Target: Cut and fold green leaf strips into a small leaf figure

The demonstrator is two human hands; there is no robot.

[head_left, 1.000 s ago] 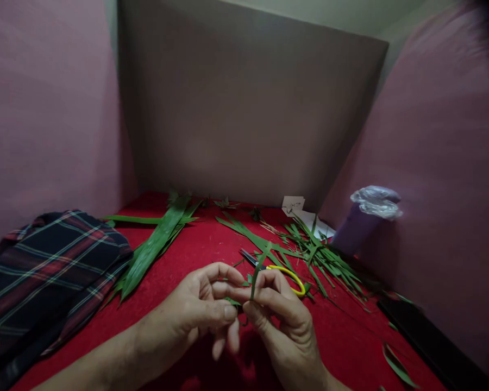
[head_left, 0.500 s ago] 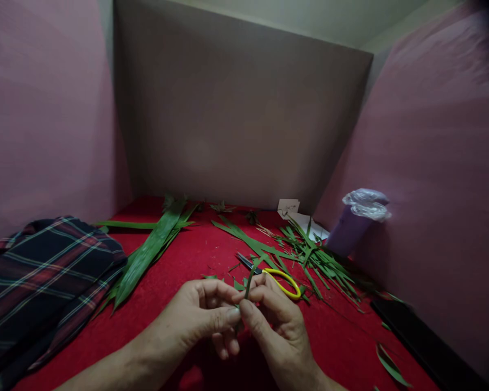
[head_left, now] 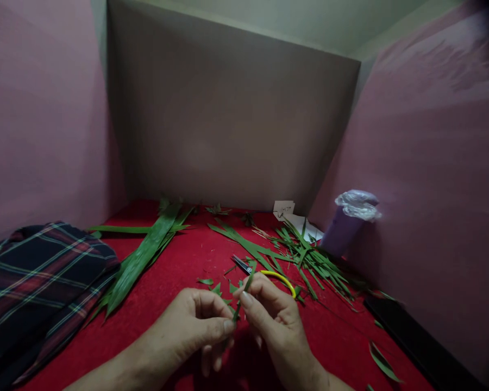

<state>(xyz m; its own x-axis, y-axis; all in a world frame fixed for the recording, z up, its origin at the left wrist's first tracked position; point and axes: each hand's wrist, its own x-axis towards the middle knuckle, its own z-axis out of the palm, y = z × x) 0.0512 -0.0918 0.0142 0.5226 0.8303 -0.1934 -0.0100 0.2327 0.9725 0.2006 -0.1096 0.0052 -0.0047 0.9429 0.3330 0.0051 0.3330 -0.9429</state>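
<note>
Between my two hands is a narrow green leaf strip (head_left: 238,311). My left hand (head_left: 199,326) pinches its lower end between thumb and fingers. Higher up, the thumb and forefinger of my right hand (head_left: 271,315) close on the same strip, whose tip sticks up past them. Just beyond the right hand lies a pair of scissors (head_left: 277,276) with yellow handles and dark blades, partly hidden by the fingers. Small green leaf scraps (head_left: 217,288) are scattered on the red cloth (head_left: 179,271) in front of my hands.
Long broad leaves (head_left: 144,255) lie at the left beside a plaid cloth (head_left: 49,277). A heap of cut leaf strips (head_left: 309,255) is at the right, near white paper (head_left: 305,225) and a purple container (head_left: 346,225) topped with clear plastic. A black flat object (head_left: 415,342) lies along the right wall.
My hands have moved slightly apart, the left one lower, so more of the strip shows between them. The whole view has shifted a little.
</note>
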